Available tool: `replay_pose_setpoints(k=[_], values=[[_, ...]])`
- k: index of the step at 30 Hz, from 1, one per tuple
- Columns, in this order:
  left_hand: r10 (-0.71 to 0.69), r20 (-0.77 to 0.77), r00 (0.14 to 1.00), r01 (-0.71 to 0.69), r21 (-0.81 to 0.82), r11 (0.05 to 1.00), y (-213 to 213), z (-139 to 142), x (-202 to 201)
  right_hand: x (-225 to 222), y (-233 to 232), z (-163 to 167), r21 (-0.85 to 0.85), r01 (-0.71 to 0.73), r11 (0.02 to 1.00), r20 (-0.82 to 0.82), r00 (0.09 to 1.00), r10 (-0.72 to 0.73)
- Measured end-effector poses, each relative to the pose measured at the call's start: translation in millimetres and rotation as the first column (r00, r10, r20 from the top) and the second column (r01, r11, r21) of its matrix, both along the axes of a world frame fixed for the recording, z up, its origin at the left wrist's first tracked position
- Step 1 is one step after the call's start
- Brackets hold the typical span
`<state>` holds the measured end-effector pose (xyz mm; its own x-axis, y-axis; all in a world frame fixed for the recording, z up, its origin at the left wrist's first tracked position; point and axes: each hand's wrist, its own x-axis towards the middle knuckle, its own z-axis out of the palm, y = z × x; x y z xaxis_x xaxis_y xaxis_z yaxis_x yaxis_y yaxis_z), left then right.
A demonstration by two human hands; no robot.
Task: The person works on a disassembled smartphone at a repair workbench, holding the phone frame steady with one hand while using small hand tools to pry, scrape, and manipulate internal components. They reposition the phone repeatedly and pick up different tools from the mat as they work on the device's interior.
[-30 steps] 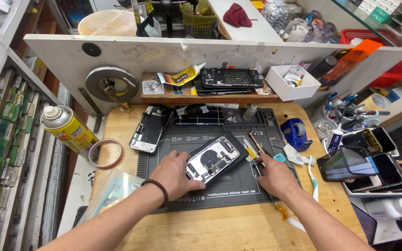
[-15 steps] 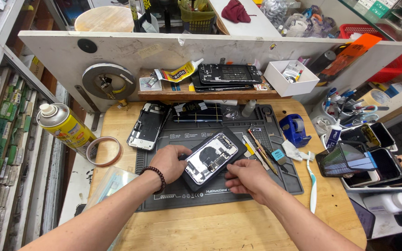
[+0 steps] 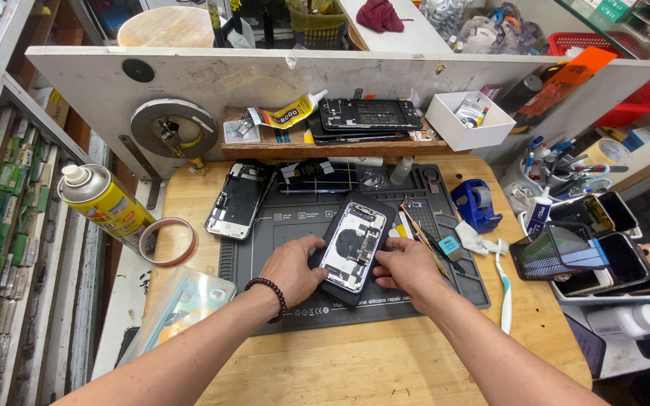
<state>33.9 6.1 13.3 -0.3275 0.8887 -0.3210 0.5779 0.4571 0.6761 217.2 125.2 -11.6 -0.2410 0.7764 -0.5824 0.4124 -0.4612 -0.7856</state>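
An opened phone body (image 3: 353, 252), dark-framed with its inner parts showing, lies tilted on the grey silicone repair mat (image 3: 265, 248). My left hand (image 3: 293, 269), a bead bracelet on its wrist, grips the phone's left edge. On the other side my right hand (image 3: 406, 265) holds the right edge, fingers curled against it. Both hands rest low on the mat near its front.
Another opened phone (image 3: 236, 199) lies at the mat's back left. A yellow spray can (image 3: 103, 201) and a tape roll (image 3: 167, 241) sit left. Tools (image 3: 424, 229), a blue tape dispenser (image 3: 476, 204) and a toothbrush (image 3: 505, 282) lie right, phones (image 3: 596, 252) stacked beyond. A shelf (image 3: 332, 146) stands behind.
My right hand left the tools at the right and came in to grip the phone's right edge. The phone turned more upright on the mat between both hands.
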Motion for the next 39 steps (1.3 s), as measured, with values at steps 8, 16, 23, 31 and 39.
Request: replay_pose_setpoints(k=[8,16,23,31,39], values=[[-0.232,-0.147,0.961,0.246,0.083,0.966,-3,11,-1,6,-25,16,0.509,-0.479,0.715,0.406,0.866,0.292],[-0.260,-0.160,0.952,0.275,0.076,0.959,0,1,-2,8,-50,13,0.394,-0.535,0.747,0.358,0.838,0.411],[-0.254,-0.142,0.957,0.264,0.054,0.963,-1,2,-2,3,-52,19,0.314,-0.259,0.913,0.287,0.943,0.169],[0.011,0.002,1.000,-0.011,0.154,0.988,16,-40,-10,5,-39,4,0.096,-0.064,0.993,0.056,0.997,0.059],[0.077,0.276,0.958,-0.053,-0.092,0.994,12,-50,2,14,-23,-16,0.099,-0.069,0.993,0.041,0.997,0.065]])
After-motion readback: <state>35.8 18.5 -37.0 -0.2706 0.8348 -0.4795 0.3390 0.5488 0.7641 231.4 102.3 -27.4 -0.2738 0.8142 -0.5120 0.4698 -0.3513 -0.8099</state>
